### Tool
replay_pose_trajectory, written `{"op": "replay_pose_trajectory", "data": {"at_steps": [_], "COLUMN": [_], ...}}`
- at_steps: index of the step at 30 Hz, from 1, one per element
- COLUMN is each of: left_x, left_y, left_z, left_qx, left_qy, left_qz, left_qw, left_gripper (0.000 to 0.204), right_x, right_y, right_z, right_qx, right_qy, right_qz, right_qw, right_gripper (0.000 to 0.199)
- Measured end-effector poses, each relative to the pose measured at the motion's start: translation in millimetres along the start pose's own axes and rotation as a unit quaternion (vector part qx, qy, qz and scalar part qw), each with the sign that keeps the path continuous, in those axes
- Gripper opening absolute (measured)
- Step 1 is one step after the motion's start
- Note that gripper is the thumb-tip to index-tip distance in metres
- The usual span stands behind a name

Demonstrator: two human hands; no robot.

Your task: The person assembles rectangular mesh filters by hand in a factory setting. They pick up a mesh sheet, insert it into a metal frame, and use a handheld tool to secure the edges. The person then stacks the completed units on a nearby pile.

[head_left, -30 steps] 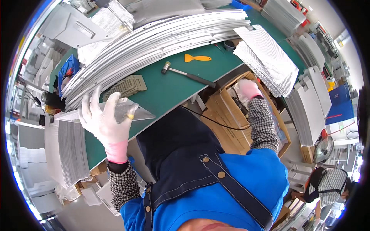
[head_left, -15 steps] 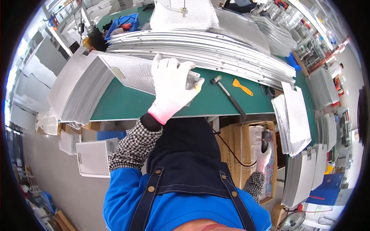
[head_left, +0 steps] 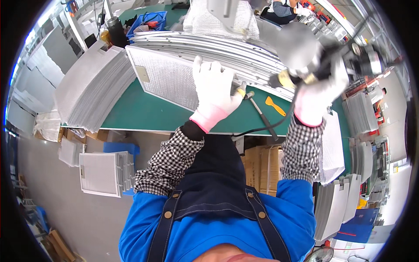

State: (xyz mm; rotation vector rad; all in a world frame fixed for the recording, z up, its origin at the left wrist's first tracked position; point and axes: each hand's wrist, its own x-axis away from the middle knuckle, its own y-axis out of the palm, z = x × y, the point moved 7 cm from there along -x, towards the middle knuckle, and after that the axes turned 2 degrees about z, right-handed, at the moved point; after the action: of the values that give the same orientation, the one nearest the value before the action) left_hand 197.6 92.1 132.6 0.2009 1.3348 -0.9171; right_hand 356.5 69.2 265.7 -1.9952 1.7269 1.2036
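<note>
Two gloved hands work over the green bench. At the bench's left edge, a tall fanned stack of mesh filter panels (head_left: pixel 89 89) leans over the rim, and below it on the floor stands a smaller stack of framed filters (head_left: pixel 102 172) beside some cardboard boxes. A blue bin (head_left: pixel 148 19) at the far left corner holds small items I cannot make out.

Near the bench's middle, one flat mesh filter panel (head_left: pixel 168 78) now lies on the green surface. A second ago it was carried at the left edge; half a second ago it was being laid down, so the placing looks finished. The left hand (head_left: pixel 214 91) presses flat on the panel's right end, fingers spread and lightly curled over its far rim.

Behind it, a long row of stacked metal frames (head_left: pixel 227 48) runs along the far edge. A hammer (head_left: pixel 262 114) and an orange scraper (head_left: pixel 276 106) lie toward the near right edge.

The right hand (head_left: pixel 316 98), earlier down below the bench, has come up gripping a corded power tool (head_left: pixel 301 52), fingers wrapped closed around its handle, above the right side. By my judgement, fastening on the panel comes next.
</note>
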Motion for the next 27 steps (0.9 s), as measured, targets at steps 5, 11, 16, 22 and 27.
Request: {"op": "replay_pose_trajectory", "data": {"at_steps": [5, 11, 16, 22, 27], "left_x": [-1.1, 1.3, 0.3, -0.1, 2.4], "left_y": [0.7, -2.5, -4.3, -4.6, -2.8], "left_z": [-0.9, 0.5, 0.5, 1.7, 1.5], "left_qx": [0.014, 0.049, 0.052, 0.058, 0.047], "left_qy": [-0.02, -0.013, -0.006, -0.003, -0.012], "left_qz": [-0.025, 0.015, 0.007, 0.027, 0.02], "left_qw": [0.999, 0.999, 0.999, 0.998, 0.999], "left_gripper": [0.021, 0.016, 0.017, 0.016, 0.021], "right_x": [-26.9, -27.7, -25.9, -35.5, -31.5], "right_y": [41.2, 48.3, 57.4, 56.3, 52.8], "right_z": [39.5, 53.2, 60.1, 68.9, 64.4], "right_qx": [0.058, 0.091, 0.053, 0.14, 0.075], "right_qy": [0.053, 0.087, 0.168, 0.161, 0.119], "right_qz": [-0.027, -0.05, -0.022, -0.013, -0.052], "right_qw": [0.997, 0.991, 0.984, 0.977, 0.989], "right_gripper": [0.036, 0.031, 0.02, 0.021, 0.027]}}
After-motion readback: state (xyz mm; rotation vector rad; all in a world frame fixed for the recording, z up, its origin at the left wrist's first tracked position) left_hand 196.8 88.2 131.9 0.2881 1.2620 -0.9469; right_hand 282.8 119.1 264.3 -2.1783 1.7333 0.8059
